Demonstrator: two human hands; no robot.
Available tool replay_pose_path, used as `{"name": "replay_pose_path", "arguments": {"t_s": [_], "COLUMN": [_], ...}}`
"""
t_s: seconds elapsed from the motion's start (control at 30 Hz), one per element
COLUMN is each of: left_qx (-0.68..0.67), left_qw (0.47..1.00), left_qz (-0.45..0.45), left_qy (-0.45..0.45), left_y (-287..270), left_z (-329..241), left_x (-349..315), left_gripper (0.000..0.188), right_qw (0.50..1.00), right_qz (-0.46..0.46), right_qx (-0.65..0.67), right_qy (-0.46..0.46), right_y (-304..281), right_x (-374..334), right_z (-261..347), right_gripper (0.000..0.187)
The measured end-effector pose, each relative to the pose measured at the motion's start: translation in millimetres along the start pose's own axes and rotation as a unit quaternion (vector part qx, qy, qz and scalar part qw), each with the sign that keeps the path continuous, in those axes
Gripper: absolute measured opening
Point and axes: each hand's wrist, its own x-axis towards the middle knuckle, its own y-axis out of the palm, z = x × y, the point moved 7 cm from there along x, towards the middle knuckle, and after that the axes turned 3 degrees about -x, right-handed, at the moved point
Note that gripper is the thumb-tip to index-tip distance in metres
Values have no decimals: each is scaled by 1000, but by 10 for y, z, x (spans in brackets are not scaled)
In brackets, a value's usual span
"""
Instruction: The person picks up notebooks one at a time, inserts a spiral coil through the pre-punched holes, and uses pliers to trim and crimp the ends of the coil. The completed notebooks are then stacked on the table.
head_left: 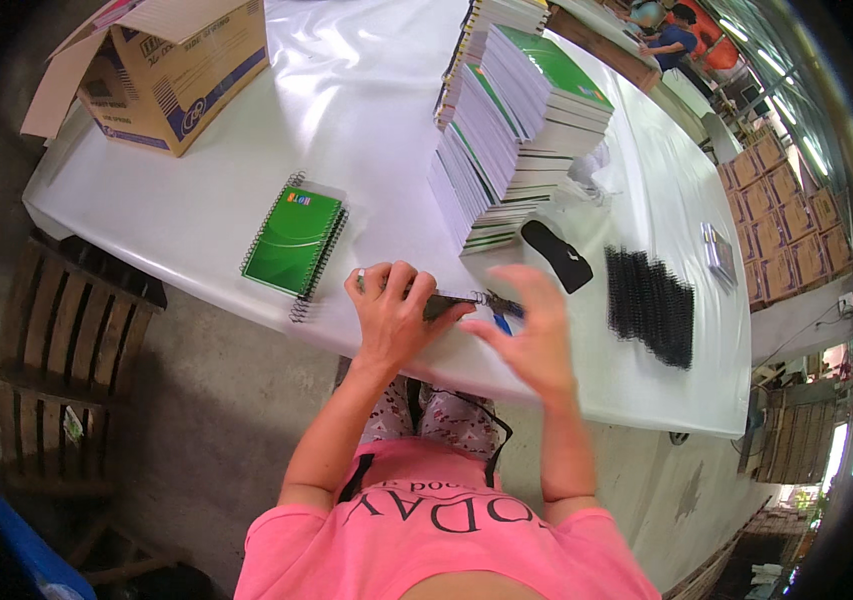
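Left hand (393, 305) pinching the dark notebook (449, 303) at the surface (246, 150) edge; right hand (536, 335) spread, blurred beside that grip — the wire coil (499, 301) could slip.

Right hand (531, 330) motion-blurred; left hand (396, 305) hides most of the notebook (446, 303)

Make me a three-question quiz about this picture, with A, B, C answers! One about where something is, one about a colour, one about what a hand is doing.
1. Where is the cardboard box?
A. far left table corner
B. on the floor
C. on the tall stack

2. What colour is the lone spiral notebook cover?
A. red
B. green
C. yellow

3. What is the left hand doing?
A. hanging empty
B. waving high
C. gripping a dark tool

Answers: 1 A, it sits at the table's far left. 2 B, the cover is green. 3 C, fingers wrap the dark tool; the right hand is blurred, fingers spread.
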Motion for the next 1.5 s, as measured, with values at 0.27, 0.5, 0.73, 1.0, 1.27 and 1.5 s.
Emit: {"name": "replay_pose_path", "arguments": {"t_s": [0.27, 0.5, 0.73, 1.0, 1.27, 1.5], "left_qx": [14, 1, -25, -109, -207, -256], "left_qw": [1000, 999, 998, 988, 976, 963], "left_qz": [8, 40, 62, 98, 58, 79], "left_qy": [14, 0, -7, 43, -28, -28], "left_y": [-6, 14, 15, -13, -72, -43], "left_z": [-11, -17, -42, 133, 196, 221], "left_x": [-43, 41, 91, 145, 154, 202], "left_gripper": [41, 38, 35, 53, 60, 63], "right_qw": [999, 998, 989, 971, 963, 870], "right_qz": [-25, -9, -69, 43, 31, 217], "right_qx": [2, -46, -134, 115, 133, 429], "right_qy": [-38, -44, 4, 206, 231, 109], "right_y": [287, 248, 345, 41, 100, 670], "right_x": [-1, -13, -71, 8, -394, -36], "right_z": [-87, 19, 7, -743, -1758, -762], "right_gripper": [14, 14, 9, 32, 45, 26]}}
